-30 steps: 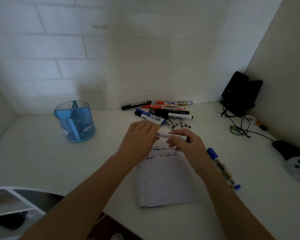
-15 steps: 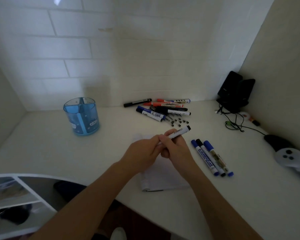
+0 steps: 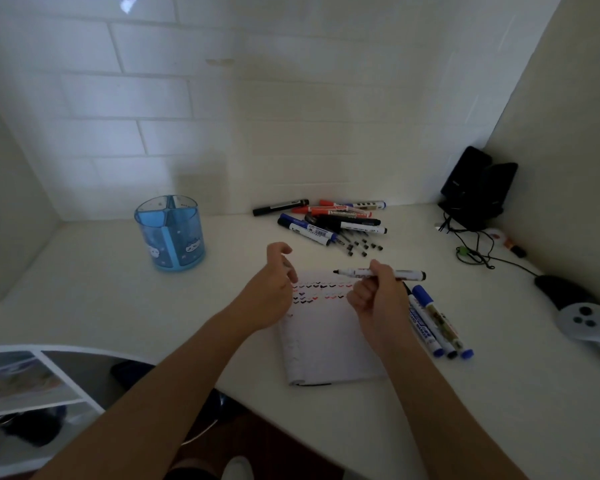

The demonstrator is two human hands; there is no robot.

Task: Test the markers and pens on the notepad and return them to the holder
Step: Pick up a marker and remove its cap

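From my seat at the feed, the right hand (image 3: 378,299) grips a marker (image 3: 352,272) between thumb and curled fingers. The marker lies almost level above the top edge of the notepad (image 3: 326,344), its bare tip pointing toward the left hand (image 3: 272,292).

The left hand is raised just beside the notepad's left edge. Its fingers and thumb are curled inward, and I cannot tell whether they pinch anything.

Between the two hands the notepad shows rows of small tick marks (image 3: 321,292) in dark, red and blue ink. The notepad lies flat on the desk (image 3: 118,289) under both wrists.

Just right of the right hand three capped markers (image 3: 433,323) lie side by side, touching, on the desk. Beyond both hands, near the wall, is a loose pile of markers and pens (image 3: 329,220) with a scatter of small dark bits (image 3: 361,245) at its near edge.

The blue holder (image 3: 174,233) stands upright beyond and to the left of the left hand, well apart from it. I cannot see anything in its compartments.

Far right of the right hand are a black stand (image 3: 475,192), loose cables (image 3: 475,254) and a grey controller (image 3: 582,317).
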